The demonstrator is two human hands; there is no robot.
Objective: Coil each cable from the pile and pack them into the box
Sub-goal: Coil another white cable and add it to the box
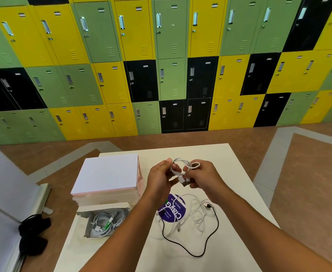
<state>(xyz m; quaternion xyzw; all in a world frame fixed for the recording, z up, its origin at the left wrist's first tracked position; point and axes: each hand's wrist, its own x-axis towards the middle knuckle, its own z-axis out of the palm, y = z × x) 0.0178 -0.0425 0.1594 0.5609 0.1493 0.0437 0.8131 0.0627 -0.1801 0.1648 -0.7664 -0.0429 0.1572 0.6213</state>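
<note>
Head camera showed, nearest, a black cable [210, 240] looping across the white table [239, 173] beside the pile of white cables [197, 213]. Left of these sat the open box [102, 206], already holding coiled cables [106, 220]. Above the pile, the left hand [159, 179] and right hand [204, 175] both pinched a white cable [178, 167], fingers curled around its small coil, plug hanging. Beyond stood green, yellow and black lockers [171, 75].

We count two hands, the left hand [159, 179] and the right hand [204, 175], and one white cable [178, 160] between them. On the surface [239, 183] lie one black cable [218, 222], one open box [102, 206] and one purple sticker [179, 213]; the loose white cables [198, 214] are too tangled to count.
</note>
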